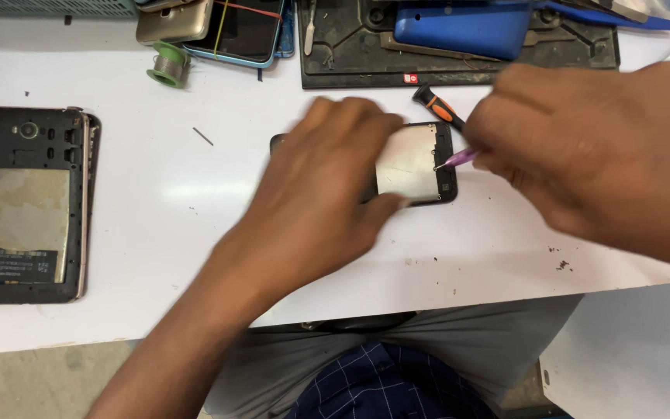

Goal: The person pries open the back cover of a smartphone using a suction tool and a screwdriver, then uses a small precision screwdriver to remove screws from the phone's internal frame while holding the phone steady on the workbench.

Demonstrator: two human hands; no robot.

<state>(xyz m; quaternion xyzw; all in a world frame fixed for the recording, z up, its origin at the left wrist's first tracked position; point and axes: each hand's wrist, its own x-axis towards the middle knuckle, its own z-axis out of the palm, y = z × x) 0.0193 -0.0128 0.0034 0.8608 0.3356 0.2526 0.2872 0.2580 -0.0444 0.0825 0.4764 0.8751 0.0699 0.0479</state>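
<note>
A small black phone [420,167] lies opened on the white table [164,209], its silver inner plate facing up. My left hand [327,186] presses flat on the phone's left part and covers most of it. My right hand [591,155] grips a purple-tipped screwdriver [459,159] whose tip touches the phone's right edge. An orange-and-black screwdriver [440,106] lies just behind the phone.
A larger opened black phone [32,206] with a battery lies at the left. A solder spool [169,64], stacked phones [219,27] and a black work mat [459,46] with a blue cover [467,27] line the far edge. A small pin [203,136] lies loose.
</note>
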